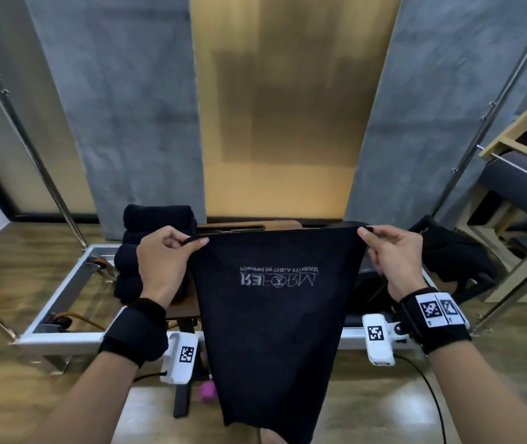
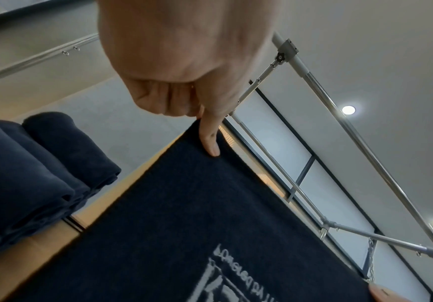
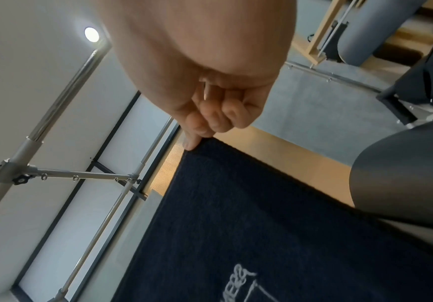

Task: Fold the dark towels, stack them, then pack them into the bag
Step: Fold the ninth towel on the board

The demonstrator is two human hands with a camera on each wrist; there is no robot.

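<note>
The towel [image 1: 275, 302] hangs in the air in front of the person, spread flat, with its pale lettering upside down. The left hand [image 1: 163, 251] pinches the towel's top left corner between thumb and fingers; the right hand [image 1: 393, 251] pinches the top right corner in the same way. Left of the towel, rolled towels [image 1: 147, 238] lie in a pile. Right of the towel, behind the right hand, sits a dark bag [image 1: 454, 254].

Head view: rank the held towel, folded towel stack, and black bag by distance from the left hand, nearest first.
From the left hand:
1. Held towel: its top corner is pinched in that hand.
2. Folded towel stack: just behind the hand, on the left.
3. Black bag: far right, beyond the right hand.
</note>
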